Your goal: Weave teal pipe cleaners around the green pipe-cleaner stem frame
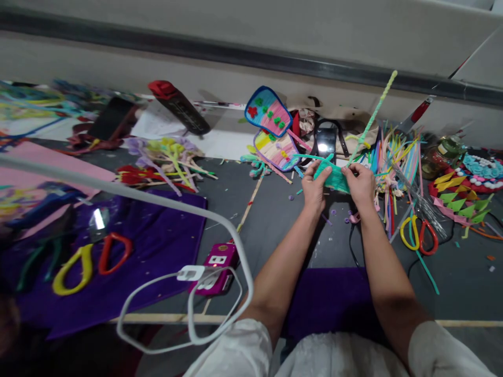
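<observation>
Between both hands is a flat teal piece of pipe cleaners (337, 179) laid side by side. My left hand (315, 186) pinches its left end, thumb on top and fingers curled behind. On the other end, the fingers of my right hand (360, 186) are closed too. A long pale-green twisted pipe cleaner (372, 118) rises from behind my right hand; whether it joins the teal piece I cannot tell. Just beyond my left hand lie two finished colourful pipe-cleaner panels, a blue-edged one (269, 112) partly over a purple-edged one (275, 149).
Red-and-yellow-handled scissors (419, 235) lie at right, near a bundle of pipe cleaners (404, 157) and a glass jar (442, 154). At left are a purple cloth (165, 225), more scissors (92, 256), a magenta power strip (218, 267) and a dark bottle (181, 110). A grey tube (176, 204) arcs across the foreground.
</observation>
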Demonstrator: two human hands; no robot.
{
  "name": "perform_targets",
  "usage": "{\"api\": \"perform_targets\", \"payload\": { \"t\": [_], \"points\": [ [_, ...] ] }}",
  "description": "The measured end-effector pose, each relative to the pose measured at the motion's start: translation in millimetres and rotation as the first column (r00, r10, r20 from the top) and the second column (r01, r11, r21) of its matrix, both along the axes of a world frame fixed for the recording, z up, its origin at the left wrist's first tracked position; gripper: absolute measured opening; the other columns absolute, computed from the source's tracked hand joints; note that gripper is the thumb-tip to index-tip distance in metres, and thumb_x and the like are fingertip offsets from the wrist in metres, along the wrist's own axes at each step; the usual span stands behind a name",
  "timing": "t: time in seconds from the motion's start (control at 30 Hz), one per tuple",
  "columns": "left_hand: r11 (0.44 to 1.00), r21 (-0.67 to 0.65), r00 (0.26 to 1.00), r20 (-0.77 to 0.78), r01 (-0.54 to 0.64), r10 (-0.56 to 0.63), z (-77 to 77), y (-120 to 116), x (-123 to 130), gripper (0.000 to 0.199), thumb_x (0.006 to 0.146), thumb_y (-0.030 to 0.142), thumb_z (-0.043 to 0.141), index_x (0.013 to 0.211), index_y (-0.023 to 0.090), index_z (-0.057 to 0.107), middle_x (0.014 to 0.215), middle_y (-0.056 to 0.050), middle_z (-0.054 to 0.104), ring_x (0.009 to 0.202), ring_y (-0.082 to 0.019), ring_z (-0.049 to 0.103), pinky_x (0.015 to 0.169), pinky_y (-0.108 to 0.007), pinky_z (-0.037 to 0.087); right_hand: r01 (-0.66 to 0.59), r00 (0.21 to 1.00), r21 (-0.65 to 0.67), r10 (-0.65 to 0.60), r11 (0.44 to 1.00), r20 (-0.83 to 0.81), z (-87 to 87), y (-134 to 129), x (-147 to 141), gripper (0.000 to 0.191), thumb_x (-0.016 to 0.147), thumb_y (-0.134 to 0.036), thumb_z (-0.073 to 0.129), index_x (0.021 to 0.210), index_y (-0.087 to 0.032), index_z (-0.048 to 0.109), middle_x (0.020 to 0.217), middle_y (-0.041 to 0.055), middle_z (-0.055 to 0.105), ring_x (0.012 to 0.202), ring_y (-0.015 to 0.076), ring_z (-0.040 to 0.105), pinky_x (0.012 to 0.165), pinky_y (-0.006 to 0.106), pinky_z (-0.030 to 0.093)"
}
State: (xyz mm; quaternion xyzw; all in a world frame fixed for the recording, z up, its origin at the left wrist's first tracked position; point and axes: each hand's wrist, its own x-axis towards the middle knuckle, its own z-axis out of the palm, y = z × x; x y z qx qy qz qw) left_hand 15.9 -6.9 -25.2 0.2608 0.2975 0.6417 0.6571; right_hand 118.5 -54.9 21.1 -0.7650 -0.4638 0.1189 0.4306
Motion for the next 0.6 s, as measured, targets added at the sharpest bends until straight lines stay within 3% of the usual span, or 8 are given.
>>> {"api": "perform_targets", "payload": {
  "t": [0.13, 0.3, 0.43, 0.6],
  "points": [
    [0.985, 0.137, 0.986, -0.110, -0.108, 0.123, 7.7, 4.0, -10.1, 0.029, 0.059, 0.025, 0.093, 0.082, 0.020, 0.075, 0.101, -0.001, 0.074, 0.092, -0.014, 0.068, 0.079, -0.020, 0.053, 0.043, 0.999, -0.043, -0.041, 0.998, 0.033, 2.6, -1.2, -1.0, 0.022, 0.087, -0.042, 0.062, 0.083, -0.023, 0.073, 0.082, 0.0021, 0.072, 0.072, 0.0180, 0.056, 0.067, 0.027, 0.035],
    [0.982, 0.106, 0.978, -0.121, -0.158, 0.170, 10.6, 6.1, -10.5, 0.021, 0.062, 0.025, 0.092, 0.074, 0.020, 0.075, 0.085, 0.000, 0.072, 0.082, -0.013, 0.067, 0.076, -0.022, 0.055, 0.044, 0.998, -0.064, -0.042, 0.997, 0.041, 3.5, -0.3, -1.9, 0.019, 0.085, -0.040, 0.065, 0.081, -0.023, 0.074, 0.081, 0.0019, 0.071, 0.072, 0.0181, 0.055, 0.068, 0.028, 0.035],
    [0.989, 0.049, 0.980, -0.136, -0.137, 0.142, 9.4, 9.8, -10.4, 0.020, 0.062, 0.026, 0.091, 0.069, 0.018, 0.075, 0.068, 0.002, 0.069, 0.064, -0.010, 0.062, 0.067, -0.022, 0.053, 0.035, 0.999, -0.081, -0.035, 0.996, -0.010, 4.3, 0.6, 2.3, 0.018, 0.083, -0.040, 0.066, 0.079, -0.023, 0.073, 0.079, 0.0005, 0.070, 0.070, 0.0174, 0.053, 0.066, 0.028, 0.034],
    [0.999, 0.007, 0.989, -0.145, -0.035, 0.035, 8.5, 13.4, -14.7, 0.022, 0.062, 0.027, 0.092, 0.069, 0.015, 0.075, 0.066, 0.000, 0.071, 0.057, -0.010, 0.061, 0.061, -0.022, 0.052, -0.024, 0.999, -0.053, 0.023, 0.998, -0.035, 3.5, 0.1, 11.9, 0.017, 0.082, -0.037, 0.066, 0.076, -0.022, 0.072, 0.076, -0.0002, 0.068, 0.069, 0.0164, 0.053, 0.065, 0.027, 0.034]
  ]
}}
